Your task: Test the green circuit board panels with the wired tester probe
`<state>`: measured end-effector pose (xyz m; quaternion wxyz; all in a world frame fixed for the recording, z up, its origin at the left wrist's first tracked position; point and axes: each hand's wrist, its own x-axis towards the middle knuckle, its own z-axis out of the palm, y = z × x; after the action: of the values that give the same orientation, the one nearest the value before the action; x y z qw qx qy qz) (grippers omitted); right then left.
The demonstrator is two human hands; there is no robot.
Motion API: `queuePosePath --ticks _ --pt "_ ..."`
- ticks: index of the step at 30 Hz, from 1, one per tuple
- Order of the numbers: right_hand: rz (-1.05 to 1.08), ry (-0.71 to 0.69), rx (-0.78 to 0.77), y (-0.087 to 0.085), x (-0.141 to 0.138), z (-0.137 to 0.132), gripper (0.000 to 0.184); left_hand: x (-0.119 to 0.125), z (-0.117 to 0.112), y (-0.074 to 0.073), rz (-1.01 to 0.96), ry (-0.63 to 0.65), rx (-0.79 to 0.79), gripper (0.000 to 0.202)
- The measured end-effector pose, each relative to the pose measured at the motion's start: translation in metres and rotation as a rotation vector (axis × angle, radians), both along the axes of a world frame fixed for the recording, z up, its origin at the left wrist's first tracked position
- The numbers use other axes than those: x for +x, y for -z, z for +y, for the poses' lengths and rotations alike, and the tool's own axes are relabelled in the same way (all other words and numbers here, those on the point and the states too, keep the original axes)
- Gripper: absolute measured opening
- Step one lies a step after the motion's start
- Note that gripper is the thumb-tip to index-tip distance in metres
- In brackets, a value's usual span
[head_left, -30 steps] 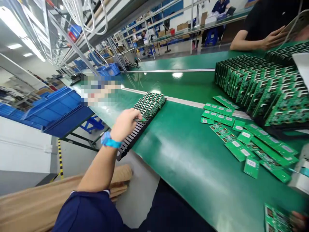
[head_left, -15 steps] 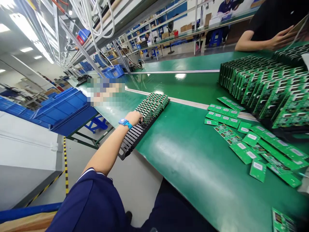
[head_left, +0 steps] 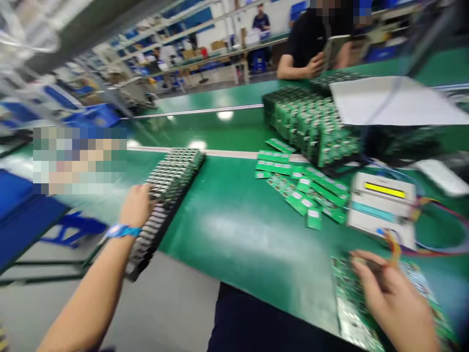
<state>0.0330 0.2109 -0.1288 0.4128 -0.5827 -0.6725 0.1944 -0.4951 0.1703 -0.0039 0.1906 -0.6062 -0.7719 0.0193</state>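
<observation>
At the near end of a row of upright circuit boards [head_left: 176, 168] in a black slotted rack [head_left: 161, 230], my left hand [head_left: 137, 208] has its fingers closed on the edge of a board. A blue wrist strap is on that arm. My right hand [head_left: 397, 293] pinches a dark connector [head_left: 377, 269] with orange and yellow wires, just over a green circuit board panel [head_left: 353, 313] lying at the table's front right. Motion blur and the fingers hide whether the connector touches the panel. Behind it a white tester box [head_left: 383, 208] with a lit yellow display is wired up.
Loose green board pieces [head_left: 293, 188] lie mid-table before a larger rack of boards [head_left: 304, 120]. White paper [head_left: 395, 100] covers part of that rack. Across the table a person [head_left: 308, 44] holds a phone. Blue bins [head_left: 91, 115] stand at left.
The view has swung right, bringing my right hand, the connector and the tester box into sight. My left hand stays at the near end of the rack's boards.
</observation>
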Motion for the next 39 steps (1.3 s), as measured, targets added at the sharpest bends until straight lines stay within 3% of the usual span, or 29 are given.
queuePosePath --ticks 2,6,8,10,13,16,18,20,23,26,30,34,39 --pt "-0.034 -0.055 0.017 0.004 0.006 0.0 0.02 -0.003 -0.001 0.006 -0.058 0.062 0.039 0.01" --pt "-0.043 -0.058 0.024 0.004 0.005 0.001 0.016 0.007 0.001 0.012 -0.182 -0.048 0.058 0.036" --pt "-0.032 -0.063 0.021 0.001 0.003 0.001 0.015 0.03 0.006 0.011 -0.21 -0.096 0.138 0.05" --pt "-0.018 -0.072 0.015 -0.001 0.002 0.0 0.015 0.064 0.015 0.011 -0.239 -0.045 0.245 0.054" --pt "-0.006 -0.085 0.01 -0.001 0.003 -0.001 0.015 0.132 0.034 0.023 -0.347 0.313 0.207 0.04" --pt "0.013 -0.083 -0.001 0.0 0.004 0.0 0.015 0.208 0.046 0.046 -0.501 0.765 -0.065 0.024" --pt "0.024 -0.077 -0.01 0.001 0.004 -0.001 0.015 0.255 0.049 0.062 -0.576 0.99 -0.301 0.022" --pt "0.031 -0.077 -0.013 0.0 0.004 -0.001 0.015 0.294 0.05 0.075 -0.616 1.124 -0.436 0.024" --pt "0.037 -0.073 -0.015 -0.003 0.004 -0.001 0.014 0.33 0.052 0.088 -0.601 1.208 -0.482 0.029" --pt "0.058 -0.058 -0.05 -0.005 0.005 -0.001 0.015 0.342 0.055 0.097 -0.567 1.231 -0.449 0.033" --pt "0.195 -0.028 -0.175 -0.007 0.008 -0.01 0.019 0.34 0.056 0.105 -0.577 1.243 -0.416 0.034" --pt "0.384 0.047 -0.231 -0.007 0.011 -0.029 0.023 0.339 0.055 0.109 -0.58 1.251 -0.41 0.035" --pt "0.431 0.05 -0.256 -0.005 0.009 -0.042 0.021 0.339 0.055 0.11 -0.592 1.264 -0.413 0.037"
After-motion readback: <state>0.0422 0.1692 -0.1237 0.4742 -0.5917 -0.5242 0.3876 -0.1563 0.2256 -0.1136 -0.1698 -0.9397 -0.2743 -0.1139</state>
